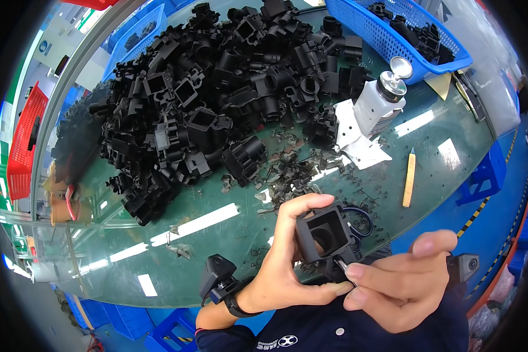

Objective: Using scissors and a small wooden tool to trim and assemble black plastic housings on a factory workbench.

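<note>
at five o'clock from the black parts pile (234,97), the left hand (283,271) clasps a black housing (311,239) while the right hand (406,286) pinches a thin tool (342,266) at the housing's five-o'clock edge.

Blue mesh basket (376,35) is up by the table's (443,182) far right corner, with a whitish bottle (376,108) with a metal top standing just in from it. There's a ragged white sheet (361,151) right at its base. Yellow-handled pointy tool (409,179) lies near the right edge. Past that edge: a blue stool (488,176) and black-and-yellow floor tape (475,217). Red perforated basket (22,152) is off beyond the left edge.
</note>
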Demonstrator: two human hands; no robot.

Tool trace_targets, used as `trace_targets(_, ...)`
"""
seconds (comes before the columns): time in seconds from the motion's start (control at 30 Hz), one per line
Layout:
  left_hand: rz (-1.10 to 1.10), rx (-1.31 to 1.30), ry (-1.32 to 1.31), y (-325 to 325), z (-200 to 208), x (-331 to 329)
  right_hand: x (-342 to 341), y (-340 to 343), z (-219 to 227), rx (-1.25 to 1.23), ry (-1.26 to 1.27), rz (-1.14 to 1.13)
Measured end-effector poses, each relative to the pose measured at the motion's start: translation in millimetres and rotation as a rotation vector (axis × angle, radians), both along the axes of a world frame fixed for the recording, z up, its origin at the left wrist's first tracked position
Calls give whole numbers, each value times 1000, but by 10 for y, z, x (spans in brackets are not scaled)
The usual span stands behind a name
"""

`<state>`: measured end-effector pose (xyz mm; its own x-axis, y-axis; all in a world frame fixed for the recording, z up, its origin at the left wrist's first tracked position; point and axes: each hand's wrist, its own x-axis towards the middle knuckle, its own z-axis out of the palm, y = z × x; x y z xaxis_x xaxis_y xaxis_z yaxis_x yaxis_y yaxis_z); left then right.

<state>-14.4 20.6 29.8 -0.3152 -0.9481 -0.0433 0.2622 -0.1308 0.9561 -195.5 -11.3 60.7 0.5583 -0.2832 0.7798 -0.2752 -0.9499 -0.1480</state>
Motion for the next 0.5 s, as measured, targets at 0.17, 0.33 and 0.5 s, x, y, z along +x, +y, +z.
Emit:
trace_targets(0.17, -16, -12, -22, -19, 25, -10, 9, -71, -128, -343, -38, 44)
trace_targets(0.33, -54, 47, 16, -17, 41, 21, -95, -96, -94, 281, -280, 134)
trace_targets(0.5, 20, -20, 29, -10, -13, 2, -203, -114, -132, 511, -393, 122)
